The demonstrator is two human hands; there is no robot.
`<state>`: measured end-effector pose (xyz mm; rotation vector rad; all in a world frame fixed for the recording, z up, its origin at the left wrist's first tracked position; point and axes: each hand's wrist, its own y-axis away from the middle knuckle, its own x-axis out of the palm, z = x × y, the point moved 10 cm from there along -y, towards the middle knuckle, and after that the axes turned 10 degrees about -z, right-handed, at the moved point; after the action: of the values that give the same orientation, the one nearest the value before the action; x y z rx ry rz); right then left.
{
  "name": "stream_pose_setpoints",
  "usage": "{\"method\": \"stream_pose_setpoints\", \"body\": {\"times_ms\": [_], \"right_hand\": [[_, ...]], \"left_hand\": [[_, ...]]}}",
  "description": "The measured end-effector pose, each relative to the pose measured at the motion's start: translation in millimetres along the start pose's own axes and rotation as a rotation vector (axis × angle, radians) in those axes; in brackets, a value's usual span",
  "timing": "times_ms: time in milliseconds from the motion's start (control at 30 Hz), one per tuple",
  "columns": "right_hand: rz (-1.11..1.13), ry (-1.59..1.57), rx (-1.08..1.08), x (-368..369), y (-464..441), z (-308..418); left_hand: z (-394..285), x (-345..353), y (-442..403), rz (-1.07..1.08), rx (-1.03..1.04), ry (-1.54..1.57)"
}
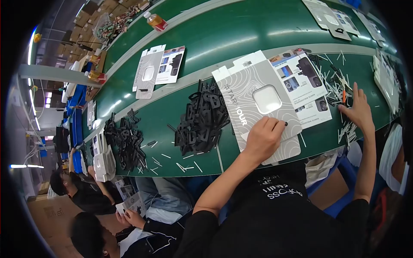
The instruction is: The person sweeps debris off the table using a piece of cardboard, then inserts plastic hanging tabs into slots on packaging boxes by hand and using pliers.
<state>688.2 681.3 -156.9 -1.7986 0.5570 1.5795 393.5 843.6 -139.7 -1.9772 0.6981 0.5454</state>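
My left hand (263, 136) rests closed on the lower part of a flat grey printed carton (245, 92) with wavy lines and a rounded window. A small black plastic piece (286, 124) shows at its fingertips. More cartons with product pictures (303, 79) lie beside and under this one. My right hand (359, 109) is spread open over a scatter of thin white strips (347, 131) at the right, its fingers apart. Near those fingers lies a slim orange item (343, 95), partly hidden among the strips.
Left of the cartons are two heaps of black plastic hooks, a nearer heap (202, 120) and a farther heap (124, 139). Another carton (148, 71) lies across the grey rail. A bottle (155, 21) stands farther back. Two co-workers sit at the left; one person's hands (131, 217) hold a carton.
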Motion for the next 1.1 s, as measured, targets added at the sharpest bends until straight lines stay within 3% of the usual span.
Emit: {"method": "stream_pose_setpoints", "body": {"times_ms": [67, 167, 267, 333, 400, 467, 500, 567, 667, 733, 1100], "right_hand": [[0.091, -0.012, 0.018, 7.2, -0.8, -5.7], [0.028, 0.007, 0.037, 13.7, 0.0, -12.1], [-0.092, -0.23, 0.038, -5.2, -4.1, -14.0], [-0.048, -0.276, 0.113, -25.4, 2.1, -15.8], [0.063, -0.864, 0.348, -21.2, 10.8, -30.5], [0.168, -1.232, 0.318, -32.3, 25.8, -15.6], [0.172, -1.227, 0.33, -34.0, 38.6, -12.4], [0.506, -1.472, 0.261, -30.8, 80.8, 29.4], [0.896, -1.577, 0.394, -11.8, 144.7, 72.0], [1.041, -1.554, 0.426, -6.7, 170.4, 95.1], [1.099, -1.229, 0.378, -6.9, 165.8, 138.3]], "left_hand": [[0.3, 4.3, 2.4, 0.031, -0.019, 0.024], [5.0, -3.4, 2.8, 0.011, -0.067, 0.128], [10.1, -2.7, 4.1, -0.02, -0.078, 0.202], [11.3, -2.8, 5.0, -0.006, -0.105, 0.249], [17.8, -5.0, 1.6, -0.022, -0.177, 0.238], [20.6, -9.1, -2.6, -0.04, -0.189, 0.21], [19.2, -11.1, -6.5, -0.031, -0.193, 0.218], [20.5, -18.0, -13.0, -0.051, -0.253, 0.156], [14.7, -19.4, -15.7, -0.076, -0.225, 0.085], [9.1, -20.1, -19.2, -0.104, -0.176, 0.02], [-19.4, -10.8, -7.5, -0.129, 0.043, -0.11]]}}
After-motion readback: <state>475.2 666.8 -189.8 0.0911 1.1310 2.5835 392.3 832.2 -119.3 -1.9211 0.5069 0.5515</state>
